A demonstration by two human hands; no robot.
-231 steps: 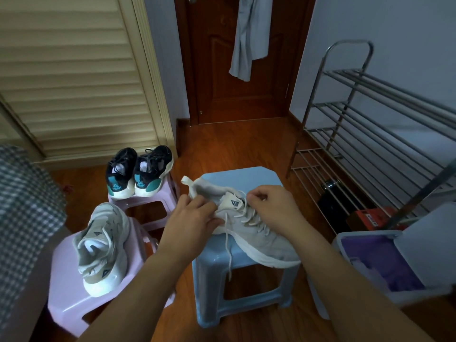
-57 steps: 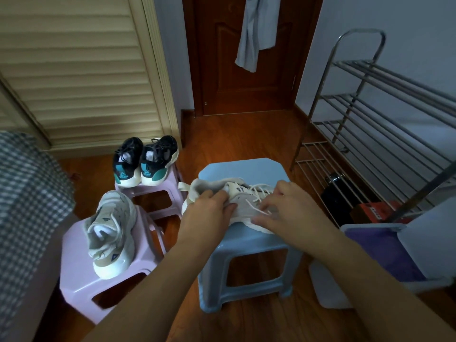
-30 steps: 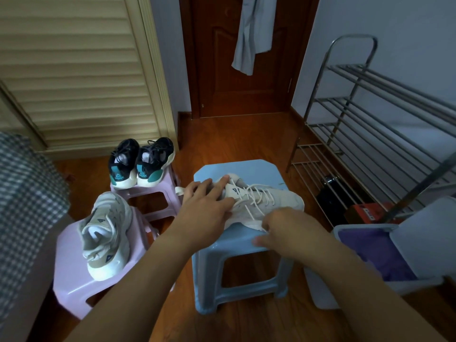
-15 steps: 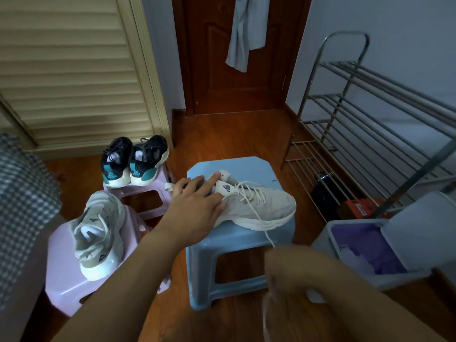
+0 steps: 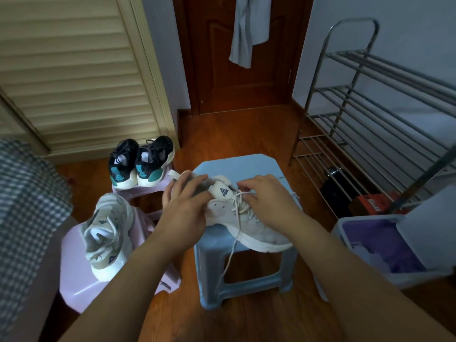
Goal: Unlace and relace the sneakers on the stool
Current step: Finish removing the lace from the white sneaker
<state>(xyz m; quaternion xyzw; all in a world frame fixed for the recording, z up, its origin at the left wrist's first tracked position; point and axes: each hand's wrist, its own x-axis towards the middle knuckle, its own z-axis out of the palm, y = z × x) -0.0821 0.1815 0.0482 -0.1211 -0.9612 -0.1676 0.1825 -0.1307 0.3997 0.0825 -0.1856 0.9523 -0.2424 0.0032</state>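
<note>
A white sneaker [image 5: 259, 230] lies on its side on the light blue stool [image 5: 237, 161], toe pointing toward me and to the right. My left hand [image 5: 185, 206] grips its heel and collar, fingers spread over the opening. At the top eyelets beside the tongue, my right hand [image 5: 266, 196] pinches the white shoelace. One loose lace end [image 5: 232, 248] hangs down over the stool's front edge. The matching white sneaker [image 5: 106, 233] sits on a pink stool [image 5: 74, 280] to the left.
A pair of black and teal sneakers [image 5: 140, 161] stands on a second pink stool [image 5: 145, 191] behind. A metal shoe rack [image 5: 370, 119] lines the right wall, with a grey bin [image 5: 375, 243] holding purple cloth in front. Checked fabric [image 5: 24, 206] is at far left.
My right hand pulled a lace end out toward me, then came back to the top eyelets. The left hand went from pressing flat on the heel to gripping it. The sneaker's toe swung nearer.
</note>
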